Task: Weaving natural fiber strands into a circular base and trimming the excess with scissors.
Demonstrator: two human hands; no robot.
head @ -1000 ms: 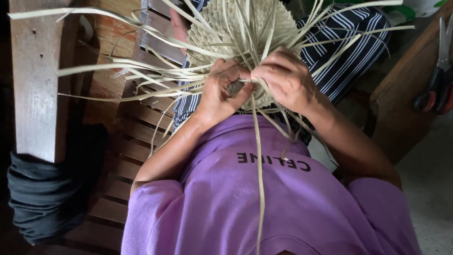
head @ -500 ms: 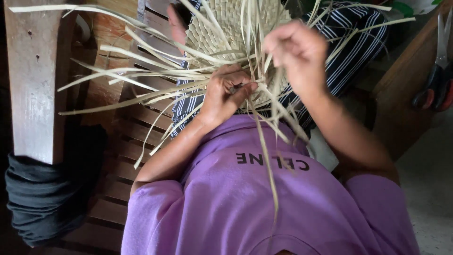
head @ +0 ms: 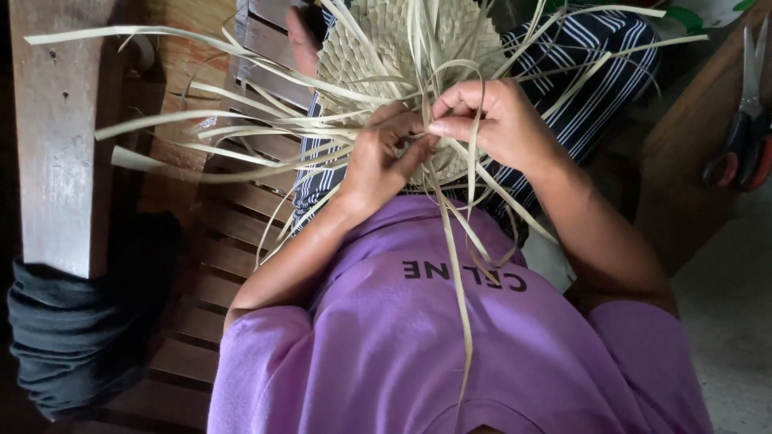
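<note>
A pale woven straw mat (head: pixel 386 40) lies on my lap over striped trousers (head: pixel 595 72), with many loose straw strips (head: pixel 241 128) fanning out to the left and down. My left hand (head: pixel 378 161) presses on the mat's near edge and pinches strips there. My right hand (head: pixel 498 120) sits just to its right, thumb and fingers closed on a thin strip that loops up and over. The fingertips of both hands nearly touch. One long strip hangs down across my purple shirt (head: pixel 450 345).
I sit on a slatted wooden bench (head: pixel 217 241) with a thick wooden armrest (head: pixel 64 145) at the left. A dark cloth bundle (head: pixel 72 337) hangs below it. Scissors with red handles (head: pixel 744 137) lie on the wooden ledge at the right.
My right hand rose while pulling a strip upward, then came back down beside the left hand. The strip now forms a loop above my fingers. My left hand stayed on the mat's edge.
</note>
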